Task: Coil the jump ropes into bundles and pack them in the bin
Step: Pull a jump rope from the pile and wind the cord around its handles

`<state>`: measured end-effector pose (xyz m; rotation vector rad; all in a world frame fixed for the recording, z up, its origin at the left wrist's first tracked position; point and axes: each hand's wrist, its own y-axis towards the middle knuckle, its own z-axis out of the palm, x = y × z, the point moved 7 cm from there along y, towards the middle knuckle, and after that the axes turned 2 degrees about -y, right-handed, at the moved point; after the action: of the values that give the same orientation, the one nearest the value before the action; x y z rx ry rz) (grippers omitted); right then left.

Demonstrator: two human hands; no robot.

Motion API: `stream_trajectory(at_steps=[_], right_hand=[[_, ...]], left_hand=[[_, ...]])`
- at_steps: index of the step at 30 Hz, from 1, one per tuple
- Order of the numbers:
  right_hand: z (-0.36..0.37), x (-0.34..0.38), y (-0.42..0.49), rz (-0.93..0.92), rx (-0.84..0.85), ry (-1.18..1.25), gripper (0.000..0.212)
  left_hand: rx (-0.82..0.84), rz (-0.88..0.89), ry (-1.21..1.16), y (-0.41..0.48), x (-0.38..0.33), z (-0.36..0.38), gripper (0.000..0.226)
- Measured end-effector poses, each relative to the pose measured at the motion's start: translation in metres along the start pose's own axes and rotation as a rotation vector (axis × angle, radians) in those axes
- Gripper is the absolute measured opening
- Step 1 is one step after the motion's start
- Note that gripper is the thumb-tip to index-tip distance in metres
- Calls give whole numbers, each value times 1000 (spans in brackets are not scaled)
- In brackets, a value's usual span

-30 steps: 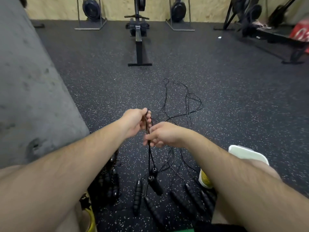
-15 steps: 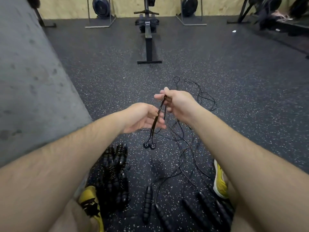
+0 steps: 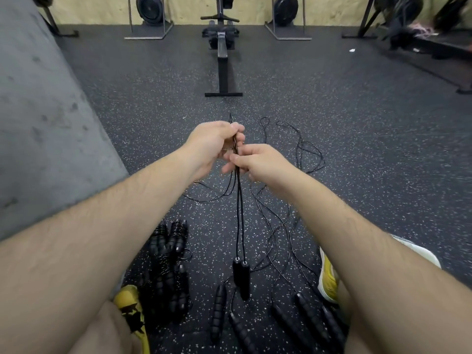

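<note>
One jump rope, partly hidden inside left hand and right hand

left hand, right hand: bare | left forearm, right forearm: bare, hairy — uncovered to frame edge | left shoe: yellow, black markings | right shoe: yellow — pale sole | left knee: bare

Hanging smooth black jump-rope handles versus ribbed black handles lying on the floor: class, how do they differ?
The smooth black handles hang upright, paired, on a hand-held black cord; the ribbed black handles lie flat, spread apart. Smooth ones have plain surfaces; ribbed ones are grooved. Both are black.
</note>
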<state>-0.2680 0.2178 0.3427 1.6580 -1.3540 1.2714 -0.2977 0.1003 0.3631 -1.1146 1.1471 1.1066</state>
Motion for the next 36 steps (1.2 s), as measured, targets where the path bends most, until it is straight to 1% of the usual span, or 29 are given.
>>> stream_trajectory(at_steps=[2, 4, 7, 9, 11, 13, 15, 17, 20, 21, 22, 23, 25, 26, 27, 28, 29, 31, 33, 36], right_hand=[[-3, 1, -3, -13, -13, 26, 20], [-3, 2, -4, -28, -35, 45, 17], [-2, 3, -2, -63, -76, 56, 14], [-8, 5, 0, -91, -136, 47, 12], [-16, 6, 3, -112, -203, 56, 11], [-22, 5, 7, -109, -245, 97, 11], [-26, 4, 8, -100, -274, 109, 15], [-28, 5, 6, -98, -281, 104, 18], [-27, 8, 3, -97, -243, 205, 15], [-27, 8, 2, -84, -220, 248, 18], [-27, 7, 1, -64, -194, 242, 23], [-26, 5, 0, -44, -156, 170, 27], [-15, -2, -4, -6, -40, -82, 29], [-7, -7, -7, 16, 12, -170, 26], [-1, -12, -7, 32, 31, -197, 21], [4, -13, -8, 27, 25, -209, 10], [5, -11, -8, 6, -8, -211, 5], [0, -4, -6, -43, -83, -216, 22], [-8, 5, -6, -88, -156, -154, 27], [-20, 17, -5, -133, -238, -23, 22]], left_hand=[[-7, 18, 2, 0, -5, 1, 17], [-16, 24, 29, 0, -4, 0, 20], [20, 4, 42, -4, 3, 1, 30], [38, -34, 63, -9, 11, 2, 32], [51, -95, 35, -13, 23, 0, 33], [119, -144, 34, -17, 36, 2, 29], [212, -143, 221, -25, 45, 6, 27], [237, -84, 419, -29, 48, 9, 22], [109, 34, 497, -25, 36, 4, 7], [63, 83, 506, -22, 28, 2, 7], [26, 120, 505, -20, 21, 0, 8], [2, 149, 495, -19, 13, -2, 10], [-31, 190, 464, -16, 0, -6, 16], [-39, 198, 441, -15, -5, -9, 17], [-38, 199, 421, -14, -8, -11, 17], [-27, 201, 408, -14, -11, -12, 17], [-17, 202, 397, -14, -14, -12, 18], [-16, 188, 355, -16, -17, -13, 21], [2, 143, 315, -19, -15, -13, 24], [143, -6, 407, -28, 12, -9, 27]])
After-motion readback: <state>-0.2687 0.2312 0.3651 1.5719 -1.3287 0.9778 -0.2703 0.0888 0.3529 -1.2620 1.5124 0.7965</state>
